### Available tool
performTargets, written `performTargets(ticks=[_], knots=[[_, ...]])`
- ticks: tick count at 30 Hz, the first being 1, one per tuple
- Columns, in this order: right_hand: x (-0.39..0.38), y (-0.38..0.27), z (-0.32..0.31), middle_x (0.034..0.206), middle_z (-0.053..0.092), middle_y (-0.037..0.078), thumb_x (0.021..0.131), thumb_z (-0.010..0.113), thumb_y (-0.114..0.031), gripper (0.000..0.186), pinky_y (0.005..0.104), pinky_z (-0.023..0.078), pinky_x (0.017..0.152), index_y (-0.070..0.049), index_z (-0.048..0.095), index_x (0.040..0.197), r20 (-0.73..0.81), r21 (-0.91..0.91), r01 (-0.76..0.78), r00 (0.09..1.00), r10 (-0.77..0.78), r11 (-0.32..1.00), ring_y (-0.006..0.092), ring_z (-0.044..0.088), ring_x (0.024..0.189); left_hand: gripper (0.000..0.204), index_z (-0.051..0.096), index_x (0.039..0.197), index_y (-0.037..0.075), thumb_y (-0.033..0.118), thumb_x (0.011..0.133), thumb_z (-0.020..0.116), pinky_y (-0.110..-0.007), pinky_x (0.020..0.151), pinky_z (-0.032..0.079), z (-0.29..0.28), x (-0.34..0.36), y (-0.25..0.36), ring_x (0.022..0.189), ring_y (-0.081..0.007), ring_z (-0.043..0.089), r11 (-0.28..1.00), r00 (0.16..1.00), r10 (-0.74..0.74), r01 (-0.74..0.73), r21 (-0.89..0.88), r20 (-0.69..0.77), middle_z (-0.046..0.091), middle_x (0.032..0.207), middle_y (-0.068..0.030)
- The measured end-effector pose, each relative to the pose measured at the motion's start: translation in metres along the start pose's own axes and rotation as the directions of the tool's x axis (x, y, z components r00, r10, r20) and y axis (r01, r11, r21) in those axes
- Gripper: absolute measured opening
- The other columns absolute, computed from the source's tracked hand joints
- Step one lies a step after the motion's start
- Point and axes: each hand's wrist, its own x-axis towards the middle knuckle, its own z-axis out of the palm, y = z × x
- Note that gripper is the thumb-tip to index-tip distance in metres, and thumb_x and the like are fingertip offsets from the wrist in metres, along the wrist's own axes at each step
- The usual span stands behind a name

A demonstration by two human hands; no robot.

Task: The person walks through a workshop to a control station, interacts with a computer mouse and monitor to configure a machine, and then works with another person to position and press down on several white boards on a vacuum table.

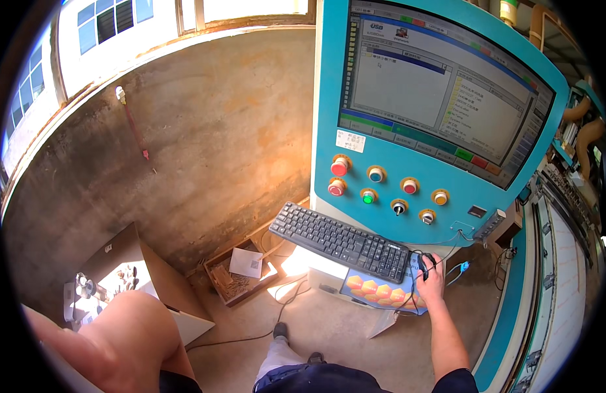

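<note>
My right hand (431,280) rests over a black computer mouse (426,263), fingers curled on it. The mouse sits on a blue mouse pad (375,288) patterned with orange hexagons. Just left of the mouse lies a black keyboard (342,240), slanting across the narrow shelf and partly over the pad. Above them, a screen (440,92) set in a teal control cabinet (326,98) shows file windows with a cursor in the left pane. My bent left arm (132,327) fills the lower left corner; its hand is out of view.
Red, green, blue and yellow push buttons (339,168) and rotary switches (399,207) sit below the screen. On the floor are a wooden box (234,298) of scraps and a cable (276,321). A brown board-sided box (165,281) stands at left. Machinery (545,275) runs along the right.
</note>
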Motion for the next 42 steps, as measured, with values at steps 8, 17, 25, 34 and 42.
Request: performTargets(ticks=[8, 17, 25, 34, 42], knots=[[0.0, 0.0, 0.0, 0.136, 0.046, 0.02, 0.079, 0.062, -0.013, 0.043, 0.0444, 0.045, 0.1, -0.009, 0.059, 0.122, -0.004, 0.008, 0.006, 1.0, -0.006, 1.0, 0.0413, 0.05, 0.121, 0.035, 0.046, 0.109, 0.007, 0.04, 0.097, 0.052, -0.028, 0.052, 0.046, 0.001, 0.001, 0.0, 0.053, -0.0138, 0.047, 1.0, 1.0, -0.001, 0.001, -0.009, 0.003, 0.045, 0.075, -0.0065], [0.001, -0.002, -0.001, 0.136, 0.046, 0.02, 0.079, 0.062, -0.014, 0.043, 0.0438, 0.045, 0.1, -0.01, 0.06, 0.122, 0.0, -0.002, -0.003, 1.0, 0.003, 1.0, 0.0404, 0.05, 0.121, 0.035, 0.046, 0.108, 0.007, 0.04, 0.098, 0.051, -0.028, 0.051, 0.046, 0.002, 0.003, 0.001, 0.053, -0.014, 0.047, 1.0, 1.0, -0.001, 0.001, -0.022, 0.012, 0.045, 0.074, -0.0067], [0.0, -0.003, -0.002, 0.137, 0.045, 0.019, 0.079, 0.062, -0.014, 0.042, 0.0438, 0.045, 0.1, -0.01, 0.06, 0.122, 0.021, 0.012, -0.032, 0.999, 0.032, 0.999, 0.0398, 0.049, 0.122, 0.035, 0.046, 0.107, 0.007, 0.041, 0.099, 0.049, -0.028, 0.05, 0.046, 0.005, 0.003, -0.001, 0.052, -0.0141, 0.047, 0.999, 1.0, 0.0, 0.001, -0.039, 0.018, 0.044, 0.074, -0.0069], [0.0, -0.001, 0.001, 0.136, 0.046, 0.02, 0.079, 0.062, -0.014, 0.042, 0.0443, 0.045, 0.1, -0.01, 0.06, 0.121, 0.009, 0.02, -0.008, 1.0, 0.008, 1.0, 0.0409, 0.05, 0.121, 0.035, 0.046, 0.106, 0.007, 0.041, 0.099, 0.048, -0.028, 0.05, 0.046, 0.005, 0.004, 0.006, 0.052, -0.0142, 0.047, 0.999, 1.0, -0.004, 0.005, -0.04, 0.017, 0.044, 0.073, -0.0072], [0.0, 0.0, -0.001, 0.135, 0.047, 0.02, 0.078, 0.061, -0.012, 0.042, 0.0444, 0.045, 0.099, -0.008, 0.06, 0.119, -0.005, 0.013, -0.01, 1.0, 0.01, 1.0, 0.0414, 0.05, 0.119, 0.04, 0.048, 0.125, 0.008, 0.036, 0.097, 0.056, -0.027, 0.044, 0.04, 0.059, -0.016, -0.007, 0.047, -0.0119, 0.041, 0.886, 0.889, 0.458, -0.456, 0.087, -0.008, 0.045, 0.071, -0.0023]])
